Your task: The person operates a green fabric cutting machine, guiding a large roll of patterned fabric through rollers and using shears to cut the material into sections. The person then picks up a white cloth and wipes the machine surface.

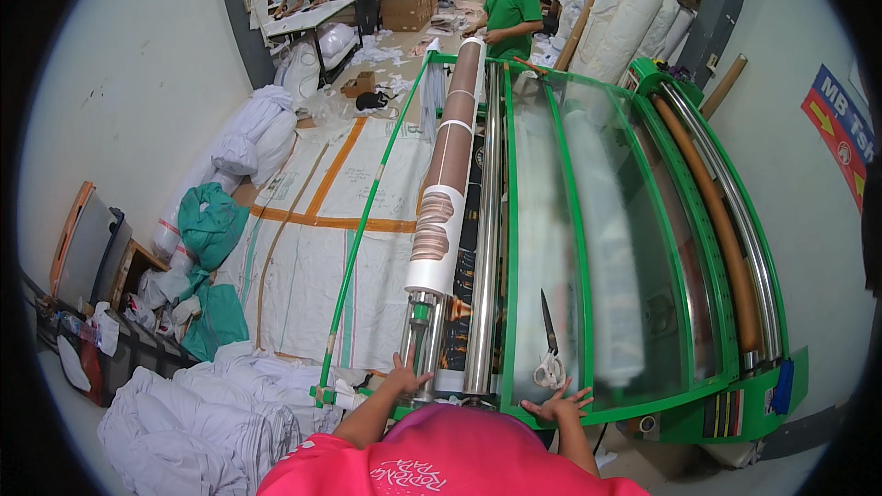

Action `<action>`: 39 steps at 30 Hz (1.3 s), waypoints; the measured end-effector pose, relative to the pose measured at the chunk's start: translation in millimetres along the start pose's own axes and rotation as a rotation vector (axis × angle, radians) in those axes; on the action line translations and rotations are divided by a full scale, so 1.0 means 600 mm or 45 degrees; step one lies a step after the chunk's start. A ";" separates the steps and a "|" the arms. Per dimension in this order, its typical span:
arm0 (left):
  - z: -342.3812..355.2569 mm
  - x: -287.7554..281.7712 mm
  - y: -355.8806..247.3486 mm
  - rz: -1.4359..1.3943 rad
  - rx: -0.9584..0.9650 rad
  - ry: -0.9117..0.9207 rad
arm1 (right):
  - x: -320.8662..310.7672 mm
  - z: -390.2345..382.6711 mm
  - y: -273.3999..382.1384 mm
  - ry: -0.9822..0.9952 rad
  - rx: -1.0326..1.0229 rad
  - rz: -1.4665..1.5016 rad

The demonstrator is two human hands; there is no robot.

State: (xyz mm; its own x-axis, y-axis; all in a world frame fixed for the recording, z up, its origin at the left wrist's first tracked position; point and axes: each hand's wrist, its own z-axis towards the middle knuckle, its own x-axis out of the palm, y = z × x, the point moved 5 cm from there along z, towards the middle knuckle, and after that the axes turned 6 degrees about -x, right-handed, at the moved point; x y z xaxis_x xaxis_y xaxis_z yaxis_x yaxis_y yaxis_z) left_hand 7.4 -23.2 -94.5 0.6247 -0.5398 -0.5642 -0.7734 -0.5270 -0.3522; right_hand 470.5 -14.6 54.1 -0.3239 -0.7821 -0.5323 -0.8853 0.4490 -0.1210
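My left hand (pixel 411 375) is at the near end of a metal shaft (pixel 421 326), fingers apart and touching or very close to it. On that shaft sits a large roll of white paper (pixel 427 262) printed with brown panels. My right hand (pixel 559 402) has its fingers spread at the near green edge of the machine, closing on nothing. Just beyond it, scissors (pixel 550 370) with white handles and dark blades lie on the clear panel (pixel 606 266), handles toward me. A polished metal roller (pixel 482 340) runs lengthwise between my hands.
A person in a green shirt (pixel 514 14) stands at the machine's far end. Piled white fabric (pixel 197 422) lies at left, beside sheeting (pixel 303 285) on the floor. A green rod (pixel 372 211) borders the machine. Brown tubes (pixel 726 257) and wrapped rolls (pixel 625 23) are at right.
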 end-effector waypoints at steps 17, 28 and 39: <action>0.017 0.011 0.013 0.045 0.045 -0.101 | 0.002 0.006 -0.001 -0.003 -0.017 0.003; 0.028 0.018 0.021 0.034 0.045 -0.119 | 0.003 0.010 0.001 -0.005 0.010 -0.005; 0.034 0.021 0.030 0.063 0.088 -0.159 | 0.001 0.005 0.006 0.000 0.003 -0.010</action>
State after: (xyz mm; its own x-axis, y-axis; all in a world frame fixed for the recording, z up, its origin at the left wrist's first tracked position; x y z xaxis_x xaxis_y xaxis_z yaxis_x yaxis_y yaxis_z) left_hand -1.1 -26.1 -123.1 0.5708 -0.4759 -0.6691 -0.8112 -0.4527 -0.3700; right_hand 467.8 -12.2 50.7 -0.3169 -0.7856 -0.5315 -0.8870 0.4438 -0.1271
